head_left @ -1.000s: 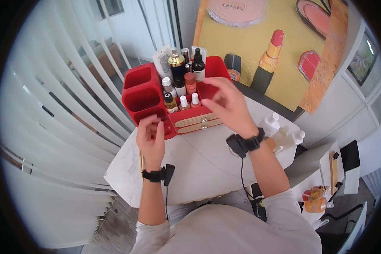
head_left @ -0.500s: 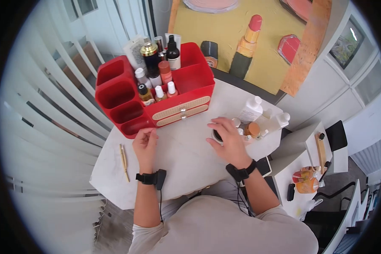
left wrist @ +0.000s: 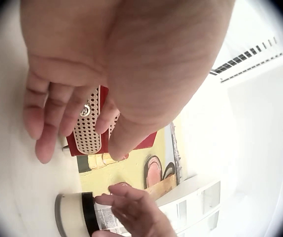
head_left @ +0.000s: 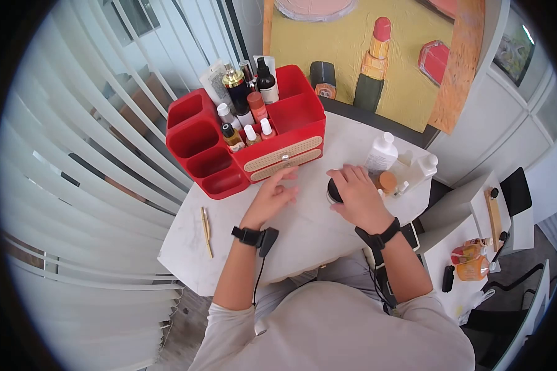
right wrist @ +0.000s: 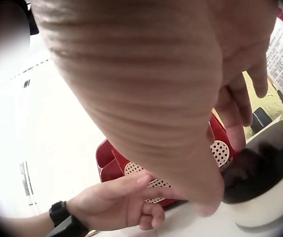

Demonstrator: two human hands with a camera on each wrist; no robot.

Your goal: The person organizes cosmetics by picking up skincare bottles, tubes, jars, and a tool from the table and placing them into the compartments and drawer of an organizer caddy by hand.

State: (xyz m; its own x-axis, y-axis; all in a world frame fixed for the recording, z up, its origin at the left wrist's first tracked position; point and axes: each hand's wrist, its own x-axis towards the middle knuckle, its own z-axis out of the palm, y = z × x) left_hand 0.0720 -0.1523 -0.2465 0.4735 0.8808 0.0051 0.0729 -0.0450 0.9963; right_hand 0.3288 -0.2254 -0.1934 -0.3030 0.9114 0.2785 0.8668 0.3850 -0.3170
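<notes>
Now I see the jar [head_left: 333,191] standing upright, in front of the red box [head_left: 298,112], nearest to my right grip [head_left: 360,201], fingers spread, not holding it; my left grip [head_left: 271,199] is relaxed, empty, farther.

Black wristbands [head_left: 247,235] (with thin dark cables [head_left: 258,278]) accompany a pale shirt [head_left: 340,328].

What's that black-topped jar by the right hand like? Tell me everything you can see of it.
The jar is squat and round, with a cream-looking body and a smooth, shiny black lid. It stands upright, lid on, on the white, marble-look table, right of the red organizer. The right hand is over its edge, fingers near the lid; whether they touch is unclear.
</notes>
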